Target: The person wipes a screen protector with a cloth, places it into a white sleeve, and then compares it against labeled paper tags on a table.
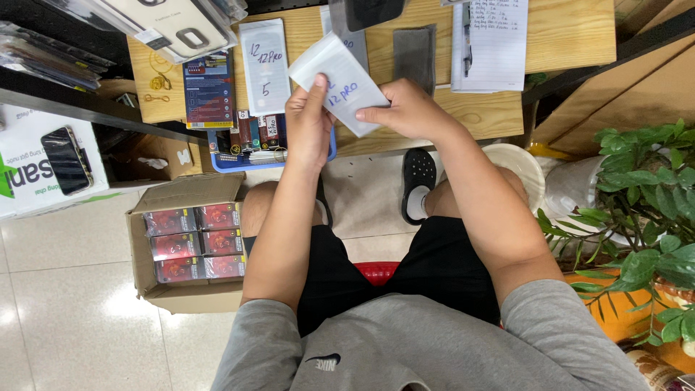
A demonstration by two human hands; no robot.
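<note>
Cardboard box (184,300) of red packs (190,242), leafy plant (644,217), lined notepad (492,43) — wooden desk (572,32), black clog (418,177)

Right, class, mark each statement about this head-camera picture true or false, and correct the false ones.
1. Both hands hold one white sleeve over the table edge. True: the left hand and right hand grip the white sleeve.
2. A second white sleeve lies flat on the wooden table. True: the flat sleeve rests on the wooden table.
3. The cardboard box on the floor holds green bottles. False: the cardboard box holds red packs.
4. A leafy plant stands to the person's left. False: the green plant is on their right.
5. The person wears black shorts. True: black shorts.
</note>
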